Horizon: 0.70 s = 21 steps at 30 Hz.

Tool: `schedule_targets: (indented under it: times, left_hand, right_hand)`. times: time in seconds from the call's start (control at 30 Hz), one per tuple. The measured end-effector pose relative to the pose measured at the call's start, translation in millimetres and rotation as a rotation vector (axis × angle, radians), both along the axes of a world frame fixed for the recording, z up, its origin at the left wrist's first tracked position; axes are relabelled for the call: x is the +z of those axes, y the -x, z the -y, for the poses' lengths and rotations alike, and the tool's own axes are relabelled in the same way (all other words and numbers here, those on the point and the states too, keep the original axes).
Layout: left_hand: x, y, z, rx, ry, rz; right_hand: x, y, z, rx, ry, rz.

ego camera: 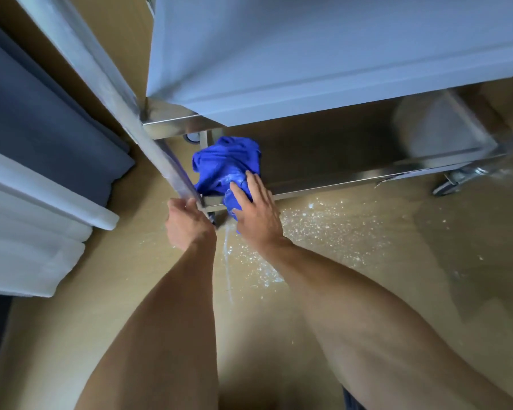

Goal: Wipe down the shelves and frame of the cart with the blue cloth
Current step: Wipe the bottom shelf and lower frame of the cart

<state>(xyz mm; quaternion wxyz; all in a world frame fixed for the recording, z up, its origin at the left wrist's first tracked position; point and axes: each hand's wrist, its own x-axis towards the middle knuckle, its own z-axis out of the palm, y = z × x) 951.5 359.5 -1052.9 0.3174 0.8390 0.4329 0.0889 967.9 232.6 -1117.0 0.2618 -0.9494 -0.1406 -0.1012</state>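
Head view: right hand [256, 213] presses blue cloth [224, 167] on cart shelf [338, 161].

The top shelf [323, 54] hides most of the lower shelf [323, 155], and the right caster [449, 184] is blurred.

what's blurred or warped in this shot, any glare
Head view: wide-angle bending curves the cart frame post; motion blur smears the caster at right; the lower shelf mirrors its surroundings; blue cloth and both hands stay fairly sharp.

Right hand [256, 213] pressing blue cloth [224, 167] on cart's bottom shelf [323, 161]; left hand [187, 223] gripping frame post [160, 152].
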Motion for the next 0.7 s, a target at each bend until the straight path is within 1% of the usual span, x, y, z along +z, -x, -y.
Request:
schedule_targets:
  times: [0.13, 0.2, 0.27, 0.33, 0.43, 0.57, 0.7]
  left_hand:
    - [-1.4, 0.2, 20.9, 0.136, 0.048, 0.008]
    - [-1.8, -5.4, 44.4, 0.111, 0.018, 0.028]
    - [-1.5, -15.9, 75.4, -0.061, -0.111, 0.061]
    - [-1.3, -27.6, 112.6, -0.308, -0.220, 0.063]
    - [-5.7, -46.2, 167.4, -0.559, -0.276, 0.027]
    - [-8.2, -70.6, 226.5, -0.716, -0.286, -0.031]
    - [-18.0, -95.0, 263.3, -0.718, -0.251, -0.147]
  right_hand:
    - [-8.8, 3.5, 71.5, -0.216, -0.049, -0.014]
    - [-11.0, 2.6, 112.9, -0.346, -0.066, -0.018]
    - [-12.6, -0.4, 151.5, -0.507, -0.112, -0.013]
    - [-10.1, -7.1, 189.8, -0.662, -0.150, -0.025]
    - [-1.8, -20.2, 255.5, -0.813, -0.167, -0.076]
    - [4.7, -33.5, 348.7, -0.910, -0.116, -0.108]
    - [5.9, -51.9, 403.4, -0.942, -0.067, -0.057]
